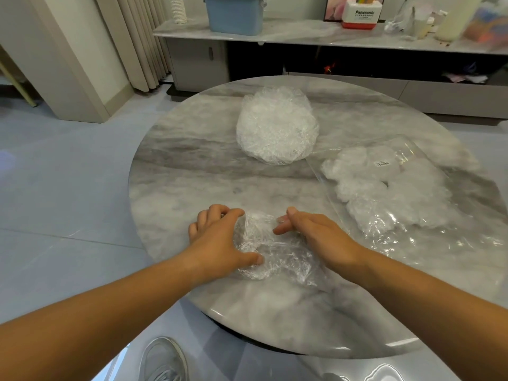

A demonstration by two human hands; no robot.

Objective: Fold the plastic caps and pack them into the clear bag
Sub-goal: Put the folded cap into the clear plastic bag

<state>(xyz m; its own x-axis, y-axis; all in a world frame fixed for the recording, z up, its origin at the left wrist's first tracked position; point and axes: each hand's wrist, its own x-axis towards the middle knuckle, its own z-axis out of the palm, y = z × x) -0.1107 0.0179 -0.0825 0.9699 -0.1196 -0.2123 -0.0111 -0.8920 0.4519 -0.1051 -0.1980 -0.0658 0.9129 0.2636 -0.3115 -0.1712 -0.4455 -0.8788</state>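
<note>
I was folding one plastic cap (275, 254) on the near part of the table (192, 160); my left hand (220, 237) gripped it with curled fingers; my right hand (319, 232) pressed it, fingers nearly straight; next, I judged, it needed flattening for the clear bag (423, 240) beside.

A round grey marble table (192, 166) is filling the middle of the frame. Along the top, a marble-topped sideboard (302, 34) is carrying a blue bin (233, 15) and a red-and-white box (360, 16) (lettered Panasonic). Pleated curtains (137, 37) are hanging upper left, and a grey shoe (165, 361) is showing at the bottom.
</note>
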